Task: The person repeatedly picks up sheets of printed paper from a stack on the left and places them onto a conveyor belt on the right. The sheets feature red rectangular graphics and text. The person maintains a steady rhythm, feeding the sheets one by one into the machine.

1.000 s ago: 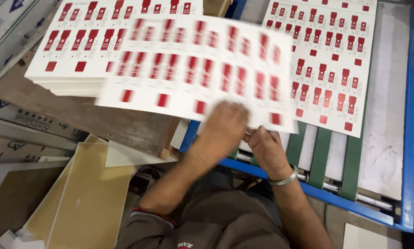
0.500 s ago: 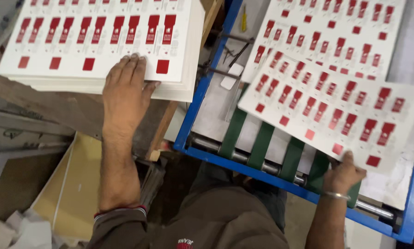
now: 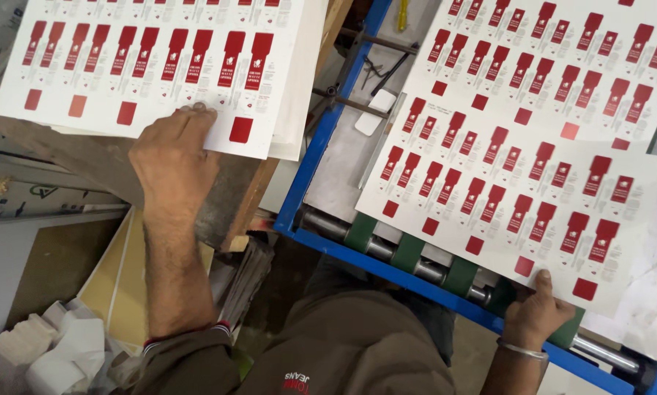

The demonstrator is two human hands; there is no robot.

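Note:
My left hand (image 3: 173, 155) grips the near edge of the top white sheet printed with red tag shapes on a stack (image 3: 152, 66) at the upper left. My right hand (image 3: 537, 313) pinches the near edge of another such printed sheet (image 3: 519, 197), which lies over the green belts (image 3: 409, 252) of a blue-framed feed table (image 3: 310, 175). A further printed sheet (image 3: 555, 66) lies beyond it on the same table.
The stack rests on a worn wooden board (image 3: 87, 153). Rollers (image 3: 431, 272) run along the feed table's near edge. Tan cardboard sheets (image 3: 120, 281) and white scraps (image 3: 57, 351) lie on the floor at the lower left. Small tools (image 3: 379, 69) sit between stack and table.
My right hand carried a printed sheet from the stack rightward onto the feed table. My left hand returned to the stack and slid to the top sheet's near edge.

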